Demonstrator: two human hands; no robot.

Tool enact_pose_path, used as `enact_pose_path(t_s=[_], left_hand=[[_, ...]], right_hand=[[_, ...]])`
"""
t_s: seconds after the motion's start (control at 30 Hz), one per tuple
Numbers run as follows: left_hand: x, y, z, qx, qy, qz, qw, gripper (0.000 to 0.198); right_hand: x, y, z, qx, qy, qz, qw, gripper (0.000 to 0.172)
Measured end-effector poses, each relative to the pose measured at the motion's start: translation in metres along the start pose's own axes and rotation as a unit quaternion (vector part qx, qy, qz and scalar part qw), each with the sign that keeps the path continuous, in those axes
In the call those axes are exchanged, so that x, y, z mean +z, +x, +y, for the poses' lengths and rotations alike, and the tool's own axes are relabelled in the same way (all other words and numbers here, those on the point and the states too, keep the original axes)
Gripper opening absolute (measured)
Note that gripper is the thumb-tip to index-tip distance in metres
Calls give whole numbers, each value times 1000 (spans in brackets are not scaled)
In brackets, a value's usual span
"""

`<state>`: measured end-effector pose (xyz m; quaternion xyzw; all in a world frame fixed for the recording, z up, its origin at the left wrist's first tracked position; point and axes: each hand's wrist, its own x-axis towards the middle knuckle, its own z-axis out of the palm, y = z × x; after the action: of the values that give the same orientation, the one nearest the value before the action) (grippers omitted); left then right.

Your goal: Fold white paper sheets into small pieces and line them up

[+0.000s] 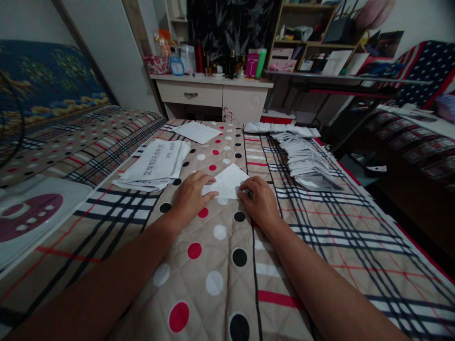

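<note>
A white sheet of paper [228, 182], folded to a point at its far side, lies on the dotted bed cover in front of me. At its left corner is my left hand [192, 193], with the thumb and fingers holding the edge. My right hand [261, 200] pinches the right corner, its fingers curled. Left of the hands rests a stack of printed sheets [154, 163] with large dark characters on top. Beyond it lies another white paper [197, 132]. A fanned row of folded papers [305, 158] is on the right, with a second bundle [280, 129] behind it.
The quilted bed cover [227, 265] has dots and plaid. A white plastic bag [71, 194] with a purple print lies at left. Past the bed stand a white dresser [206, 92] with bottles on top and a shelf desk [320, 78]. The bed edge runs along the right.
</note>
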<state>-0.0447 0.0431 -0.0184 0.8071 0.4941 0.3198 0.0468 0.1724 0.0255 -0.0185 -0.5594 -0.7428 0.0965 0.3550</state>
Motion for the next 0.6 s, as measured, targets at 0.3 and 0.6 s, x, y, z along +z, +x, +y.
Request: enact_pose_path(t_s=[0.3, 0.6], left_hand=[[-1, -7, 21, 148, 79, -64, 984, 19], [-2, -1, -5, 118, 77, -43, 989, 29]], right_hand=[[0, 3, 16, 26, -4, 38, 999, 27], [-6, -1, 11, 17, 80, -45, 996, 40]])
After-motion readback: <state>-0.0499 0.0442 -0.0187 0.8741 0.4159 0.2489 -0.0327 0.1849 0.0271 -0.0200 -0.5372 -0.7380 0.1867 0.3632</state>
